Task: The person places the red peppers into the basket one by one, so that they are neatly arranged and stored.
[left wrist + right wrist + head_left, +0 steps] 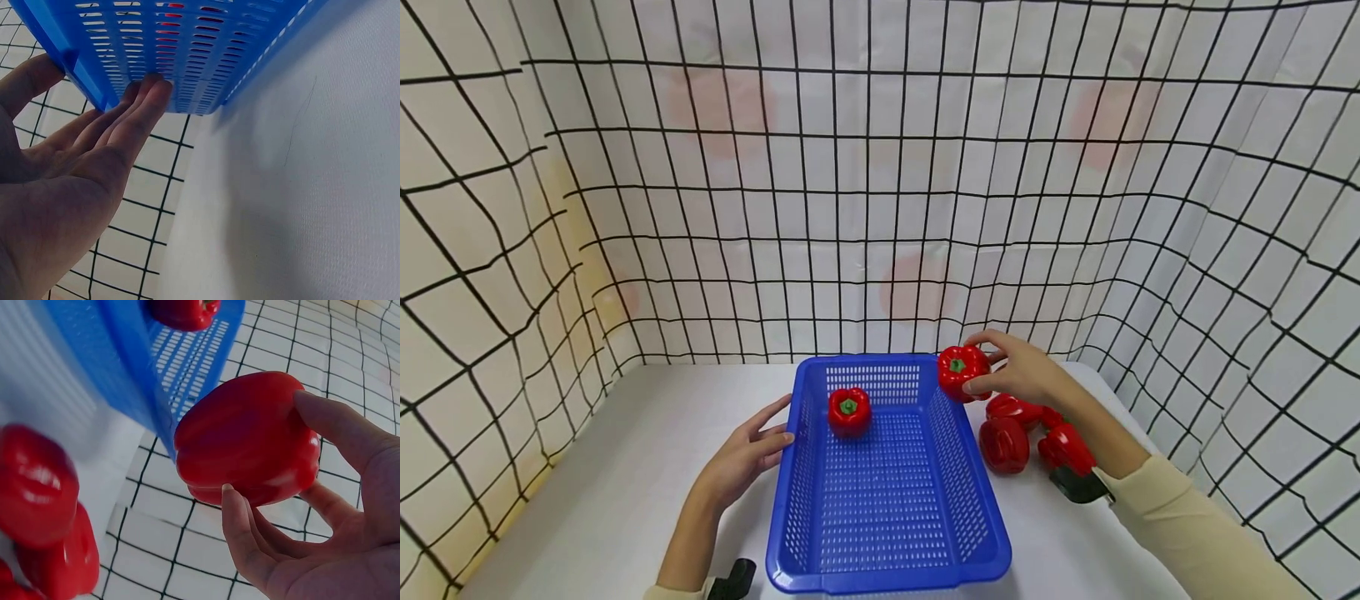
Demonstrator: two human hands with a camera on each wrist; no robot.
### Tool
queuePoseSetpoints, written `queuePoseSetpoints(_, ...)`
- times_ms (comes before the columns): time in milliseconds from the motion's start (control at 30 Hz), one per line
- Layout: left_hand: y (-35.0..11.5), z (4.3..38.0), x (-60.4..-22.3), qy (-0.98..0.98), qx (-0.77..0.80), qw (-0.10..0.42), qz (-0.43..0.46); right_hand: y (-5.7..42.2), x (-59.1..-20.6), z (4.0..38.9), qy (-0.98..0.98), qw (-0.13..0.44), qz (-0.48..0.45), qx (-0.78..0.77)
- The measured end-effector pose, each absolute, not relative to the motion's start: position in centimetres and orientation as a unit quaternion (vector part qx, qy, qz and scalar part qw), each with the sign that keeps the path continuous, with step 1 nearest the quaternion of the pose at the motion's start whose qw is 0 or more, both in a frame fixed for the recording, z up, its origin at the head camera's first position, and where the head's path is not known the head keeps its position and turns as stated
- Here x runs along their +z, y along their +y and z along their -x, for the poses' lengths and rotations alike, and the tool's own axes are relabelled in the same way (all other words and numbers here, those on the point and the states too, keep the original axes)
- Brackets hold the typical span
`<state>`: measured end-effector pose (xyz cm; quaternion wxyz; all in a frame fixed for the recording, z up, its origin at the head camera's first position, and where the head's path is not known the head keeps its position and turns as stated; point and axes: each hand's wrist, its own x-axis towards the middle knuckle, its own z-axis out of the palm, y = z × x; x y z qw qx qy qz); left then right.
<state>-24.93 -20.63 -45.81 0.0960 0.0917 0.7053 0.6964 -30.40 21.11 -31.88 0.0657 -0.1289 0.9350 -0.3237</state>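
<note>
A blue plastic basket [880, 581] with slotted walls stands on the white table. My left hand [747, 454] holds its left rim, thumb over the edge and fingers [140, 119] against the outer wall. In my right hand [1018, 367] is a glossy red bell pepper [957, 372], pinched between thumb and fingertips beside the basket's far right corner. The right wrist view shows this held pepper [244, 440] on its side, its stem end hidden. Another red bell pepper [850, 414] sits inside the basket toward the far left, green stem up.
Several more red bell peppers [1004, 446] lie in a cluster on the table right of the basket, under my right forearm. White walls covered by a black wire grid [868, 192] enclose the table at the back and both sides. Bare white tabletop [625, 467] extends left of the basket.
</note>
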Motion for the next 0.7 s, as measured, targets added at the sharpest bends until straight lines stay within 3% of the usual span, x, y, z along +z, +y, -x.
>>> queuePoseSetpoints(700, -20.6, 25.1, -45.6, 0.703, 0.699, 0.099, -0.090, 15.3, -34.5, 33.9, 0.883, 0.169, 0.132, -0.418)
